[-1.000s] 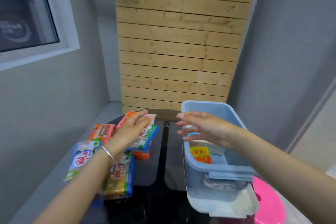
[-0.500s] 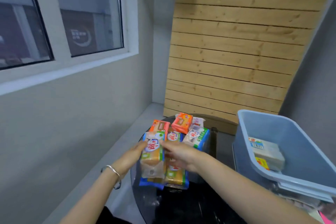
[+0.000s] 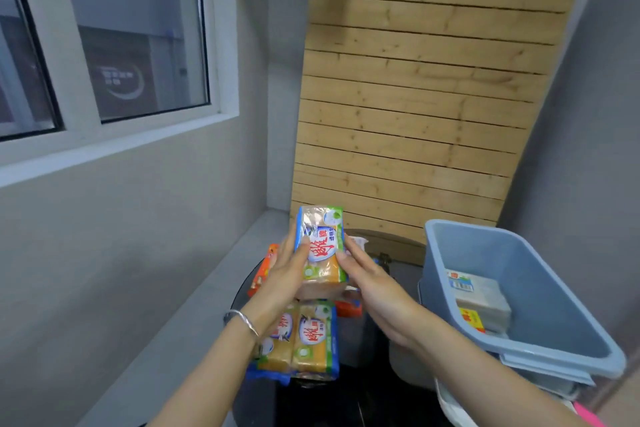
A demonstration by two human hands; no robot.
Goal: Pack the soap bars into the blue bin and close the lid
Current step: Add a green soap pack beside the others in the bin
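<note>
Both hands hold up a yellow soap pack (image 3: 322, 253) in blue, green and white wrapping above the pile. My left hand (image 3: 287, 274) grips its left side with the thumb on the label. My right hand (image 3: 367, 284) presses its right edge with flat fingers. Below them, two more yellow soap packs (image 3: 304, 340) lie side by side on the dark round table (image 3: 346, 399). Orange soap packs (image 3: 265, 267) peek out behind my left hand. The blue bin (image 3: 561, 308) stands open at the right, holding a white wrapped soap bar (image 3: 481, 298) and a yellow-labelled one beneath it.
A slatted wooden panel (image 3: 415, 107) leans against the back wall. A window (image 3: 104, 38) fills the left wall above a grey ledge. A white lid-like piece (image 3: 450, 406) and something pink (image 3: 588, 416) show under the bin at the lower right.
My hands have lifted one yellow soap pack off the pile and raised it upright. The view has tilted up and shifted; my right hand came over from the bin to the pile.
</note>
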